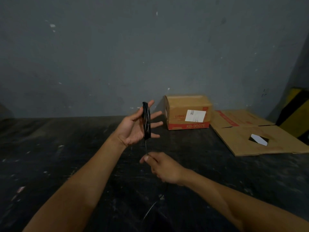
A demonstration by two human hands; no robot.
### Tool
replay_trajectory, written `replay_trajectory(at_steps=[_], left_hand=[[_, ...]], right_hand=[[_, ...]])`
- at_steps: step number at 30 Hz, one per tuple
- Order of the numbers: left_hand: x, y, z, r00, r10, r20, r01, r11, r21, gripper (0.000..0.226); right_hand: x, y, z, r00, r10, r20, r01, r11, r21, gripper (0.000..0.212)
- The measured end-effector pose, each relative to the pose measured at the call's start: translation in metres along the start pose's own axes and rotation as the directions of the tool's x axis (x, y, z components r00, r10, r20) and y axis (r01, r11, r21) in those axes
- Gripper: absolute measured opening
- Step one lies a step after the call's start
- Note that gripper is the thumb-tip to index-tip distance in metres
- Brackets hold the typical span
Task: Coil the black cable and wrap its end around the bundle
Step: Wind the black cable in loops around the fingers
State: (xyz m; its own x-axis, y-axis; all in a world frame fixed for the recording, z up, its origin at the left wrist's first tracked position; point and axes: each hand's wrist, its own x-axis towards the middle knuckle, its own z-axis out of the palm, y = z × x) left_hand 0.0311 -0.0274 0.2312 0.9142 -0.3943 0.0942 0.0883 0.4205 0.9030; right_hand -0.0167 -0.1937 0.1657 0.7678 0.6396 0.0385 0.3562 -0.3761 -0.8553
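**Coil on the left palm, tail still to wind**

The left hand [133,127] is raised, palm up and turned inward, fingers straight and spread. The coil [146,121] stands across those fingers as a tight upright bundle of black loops, with the thumb lying against its near side. Nothing curls round it, so the loops are only propped on flat fingers. That is the main risk: a sharp pull on the cable could drag the bundle off the fingertips, or let the loops spring loose and undo the winding.

From the bottom of the coil the cable [146,147] drops as a thin taut line to the right hand [161,166], just below and slightly right. There the thumb and forefinger pinch it, the other fingers curled beneath. Past that hand the slack [154,205] trails down toward the floor [58,156], dark on dark and hard to follow; it could snag or kink unseen, and how much is left is unclear. If too little remains, the end will not go round the bundle.

Both forearms reach forward from the bottom edge, the left angled up, the right lower and flatter.

Further right, a box [188,113] stands by the wall [117,47], with flattened cardboard [247,136] beside it, well apart from the hands.
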Motion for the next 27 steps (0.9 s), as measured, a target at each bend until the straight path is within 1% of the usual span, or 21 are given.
replay_trajectory(at_steps=[1,3,9,12,14,17,19,21,22,25,27], left_hand=[[0.0,-0.002,-0.002,1.0,-0.006,-0.02,0.006,1.0,0.017,0.042],[-0.001,-0.006,-0.008,0.998,-0.037,-0.047,0.041,0.997,0.071,0.04],[-0.011,-0.014,-0.015,0.992,-0.11,-0.061,0.116,0.986,0.123,0.038],[-0.014,-0.017,-0.014,0.989,-0.128,-0.077,0.137,0.982,0.13,0.038],[-0.016,-0.021,-0.012,0.986,-0.135,-0.092,0.148,0.978,0.147,0.036],[-0.02,-0.026,-0.007,0.974,-0.187,-0.128,0.209,0.96,0.187,0.033],[-0.022,-0.028,-0.003,0.964,-0.226,-0.136,0.251,0.946,0.207,0.035],[-0.023,-0.028,0.0,0.954,-0.275,-0.116,0.297,0.919,0.259,0.045],[-0.023,-0.028,0.003,0.951,-0.298,-0.086,0.31,0.907,0.286,0.047],[-0.024,-0.027,0.011,0.935,-0.35,0.046,0.32,0.894,0.314,0.045],[-0.025,-0.025,0.015,0.923,-0.365,0.122,0.313,0.897,0.313,0.046]], right_hand=[[0.0,-0.002,-0.001,1.0,-0.018,-0.012,0.017,0.997,-0.08,0.034],[0.0,-0.007,-0.009,0.998,-0.046,-0.033,0.04,0.983,-0.18,0.034],[0.004,-0.03,-0.059,0.998,-0.057,-0.006,0.05,0.919,-0.39,0.021],[0.005,-0.046,-0.083,0.996,-0.086,-0.008,0.073,0.884,-0.462,0.02],[0.006,-0.056,-0.098,0.993,-0.106,-0.051,0.067,0.864,-0.5,0.019],[0.008,-0.068,-0.118,0.98,-0.161,-0.115,0.07,0.828,-0.557,0.021],[0.01,-0.074,-0.13,0.977,-0.186,-0.105,0.088,0.797,-0.597,0.018],[0.013,-0.077,-0.138,0.974,-0.208,-0.088,0.11,0.776,-0.621,0.014],[0.014,-0.078,-0.141,0.971,-0.223,-0.084,0.123,0.769,-0.627,0.014],[0.017,-0.076,-0.147,0.963,-0.257,-0.081,0.148,0.756,-0.637,0.014],[0.019,-0.07,-0.151,0.959,-0.274,-0.077,0.173,0.776,-0.607,0.015]])
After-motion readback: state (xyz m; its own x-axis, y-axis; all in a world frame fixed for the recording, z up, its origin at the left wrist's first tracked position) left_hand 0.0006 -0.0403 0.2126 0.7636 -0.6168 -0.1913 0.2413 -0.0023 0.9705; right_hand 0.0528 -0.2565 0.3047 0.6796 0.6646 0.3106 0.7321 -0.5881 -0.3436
